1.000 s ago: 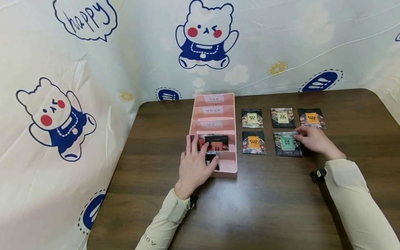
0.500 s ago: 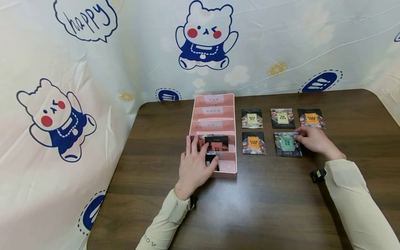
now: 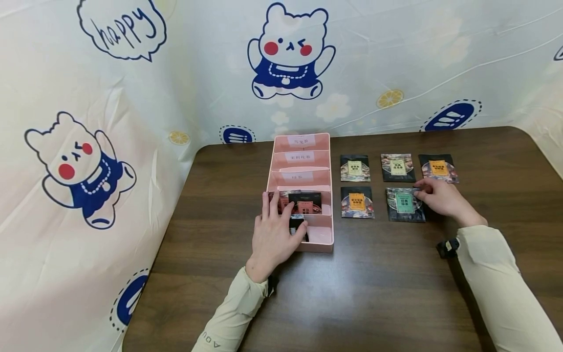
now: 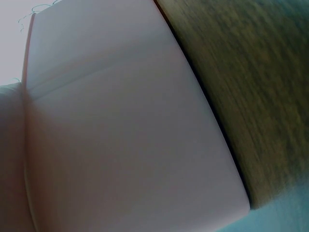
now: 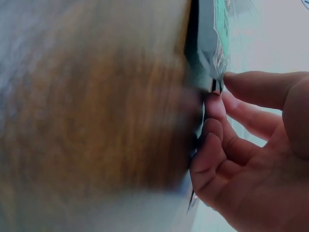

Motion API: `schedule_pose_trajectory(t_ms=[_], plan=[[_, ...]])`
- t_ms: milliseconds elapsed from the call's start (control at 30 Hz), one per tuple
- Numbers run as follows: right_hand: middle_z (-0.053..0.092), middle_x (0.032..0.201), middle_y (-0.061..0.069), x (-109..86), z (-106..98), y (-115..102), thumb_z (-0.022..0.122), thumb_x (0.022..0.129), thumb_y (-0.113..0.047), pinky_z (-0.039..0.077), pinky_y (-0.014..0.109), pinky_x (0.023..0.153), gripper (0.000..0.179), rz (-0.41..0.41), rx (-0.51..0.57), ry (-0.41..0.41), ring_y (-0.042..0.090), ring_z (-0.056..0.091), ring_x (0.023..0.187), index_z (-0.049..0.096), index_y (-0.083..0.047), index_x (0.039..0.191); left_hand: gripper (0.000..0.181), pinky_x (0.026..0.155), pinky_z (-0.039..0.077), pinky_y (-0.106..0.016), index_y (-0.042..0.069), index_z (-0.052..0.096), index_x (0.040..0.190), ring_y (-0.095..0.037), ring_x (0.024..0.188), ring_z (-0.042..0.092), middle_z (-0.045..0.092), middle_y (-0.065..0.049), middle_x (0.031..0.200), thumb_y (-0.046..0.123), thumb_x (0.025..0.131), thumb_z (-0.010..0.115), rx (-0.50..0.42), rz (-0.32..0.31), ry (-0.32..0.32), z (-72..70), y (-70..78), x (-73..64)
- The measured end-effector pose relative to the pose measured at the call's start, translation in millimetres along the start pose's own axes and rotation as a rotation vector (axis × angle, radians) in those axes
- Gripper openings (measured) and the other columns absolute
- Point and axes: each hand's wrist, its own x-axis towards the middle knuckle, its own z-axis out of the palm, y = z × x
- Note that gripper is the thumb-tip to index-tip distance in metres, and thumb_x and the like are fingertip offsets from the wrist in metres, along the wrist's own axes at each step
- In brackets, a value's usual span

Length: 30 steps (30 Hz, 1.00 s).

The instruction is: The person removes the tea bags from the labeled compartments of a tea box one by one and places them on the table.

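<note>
The right hand (image 3: 442, 198) pinches the right edge of a dark tea sachet with a green label (image 3: 405, 203). In the right wrist view, its thumb and index finger meet at the corner of that sachet (image 5: 219, 43). The left hand (image 3: 273, 234), fingers spread and fairly straight, rests over the near left part of a pink compartment box (image 3: 332, 205). Under its fingers are red-labelled sachets (image 3: 308, 205) in one compartment, and a dark packet (image 3: 297, 223) is partly covered in the nearest one. The left wrist view shows mainly the box's pink wall (image 4: 125, 135).
Right of the box lie two pale-labelled sachets (image 3: 355, 168) (image 3: 398, 167) and two orange-labelled sachets (image 3: 357, 202) (image 3: 439, 167) on the brown wooden table (image 3: 352, 293). Several box compartments bear white paper labels (image 3: 301, 156). A printed curtain (image 3: 211, 73) hangs behind.
</note>
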Motion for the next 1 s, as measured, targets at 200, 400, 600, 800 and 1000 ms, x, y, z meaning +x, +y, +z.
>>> schedule_pose_trajectory(t_ms=[200, 400, 600, 800, 1000], plan=[[0.063, 0.097, 0.025, -1.2, -0.5, 0.6, 0.051, 0.097, -0.02, 0.041, 0.036, 0.07, 0.036, 0.001, -0.005, 0.003, 0.031, 0.056, 0.083, 0.056, 0.008, 0.12, 0.06, 0.088, 0.045, -0.058, 0.019, 0.058, 0.132, -0.038, 0.149, 0.015, 0.031, -0.014, 0.154, 0.058, 0.088, 0.049, 0.003, 0.004, 0.01, 1.3, -0.4, -0.3], [0.063, 0.096, 0.024, -1.6, -0.5, 0.9, 0.052, 0.097, -0.02, 0.04, 0.034, 0.068, 0.036, 0.001, -0.002, 0.014, 0.03, 0.056, 0.081, 0.056, 0.008, 0.12, 0.059, 0.087, 0.045, -0.058, 0.019, 0.058, 0.132, -0.038, 0.148, 0.016, 0.032, -0.014, 0.154, 0.057, 0.088, 0.049, 0.01, 0.007, 0.019, 1.6, -0.6, -0.5], [0.06, 0.092, 0.02, -1.4, -1.7, 0.6, 0.051, 0.098, -0.022, 0.038, 0.032, 0.065, 0.038, 0.003, 0.018, 0.008, 0.025, 0.052, 0.077, 0.055, 0.008, 0.121, 0.059, 0.089, 0.045, -0.058, 0.019, 0.058, 0.132, -0.038, 0.149, 0.015, 0.031, -0.013, 0.155, 0.057, 0.088, 0.049, 0.004, 0.002, 0.009, 0.6, -0.3, -0.8], [0.055, 0.089, 0.014, -0.6, -4.9, -5.5, 0.05, 0.099, -0.024, 0.037, 0.03, 0.062, 0.037, -0.016, 0.057, 0.042, 0.021, 0.047, 0.074, 0.057, 0.006, 0.121, 0.059, 0.089, 0.044, -0.059, 0.019, 0.058, 0.132, -0.038, 0.149, 0.015, 0.03, -0.013, 0.156, 0.057, 0.088, 0.049, -0.001, 0.001, 0.011, 0.8, -0.1, -0.8], [0.053, 0.09, 0.013, -0.9, -5.1, -18.1, 0.05, 0.1, -0.027, 0.037, 0.029, 0.061, 0.039, -0.031, 0.083, 0.084, 0.021, 0.046, 0.075, 0.058, 0.004, 0.121, 0.06, 0.088, 0.045, -0.059, 0.018, 0.057, 0.133, -0.038, 0.149, 0.015, 0.031, -0.013, 0.155, 0.057, 0.088, 0.048, 0.002, 0.005, 0.017, -0.6, 0.2, -0.4]])
